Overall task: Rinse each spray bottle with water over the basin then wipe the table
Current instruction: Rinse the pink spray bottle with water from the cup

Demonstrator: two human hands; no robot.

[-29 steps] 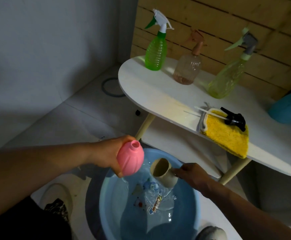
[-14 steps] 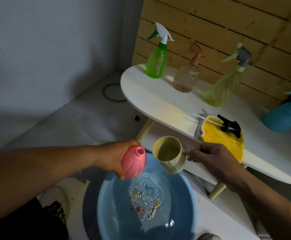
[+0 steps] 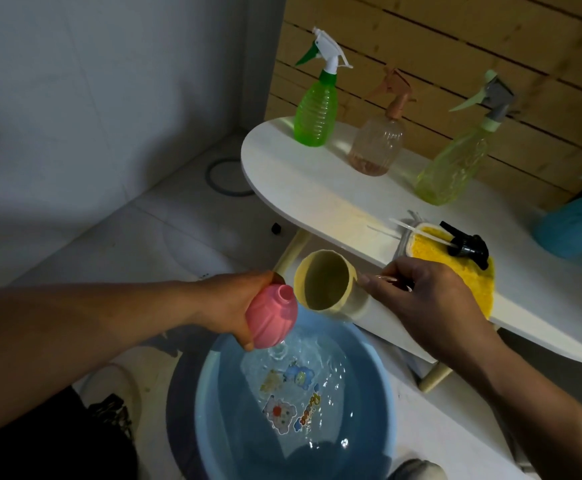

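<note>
Since a second ago the right hand [image 3: 424, 299] has lifted the cream cup [image 3: 324, 285] out of the water and up beside the pink bottle [image 3: 271, 317], and half a second ago the cup was already at about this height. Now the cup lies tilted on its side with its open mouth facing the camera, just beside the bottle's uncapped neck; whether the two touch cannot be told. Fingers of the right hand curl round the cup's handle side. The left hand [image 3: 227, 303] grips the pink bottle round its body, holding it tilted above the near-left rim of the blue basin [image 3: 213, 403]. Water in the basin ripples over cartoon stickers on its floor. Behind the hands stands a white table [image 3: 317, 199] against a wooden slat wall. On it, from left to right, stand a green spray bottle [image 3: 315, 112], a clear brownish spray bottle [image 3: 379, 143] and a pale yellow-green spray bottle [image 3: 455, 161], all upright with trigger heads on. A teal bottle [image 3: 573, 226] sits at the right edge of the view, partly cut off. Near the table's front edge lies a yellow cloth [image 3: 435, 251], and on it rests a black spray head [image 3: 466, 244] with its thin dip tube pointing left.
</note>
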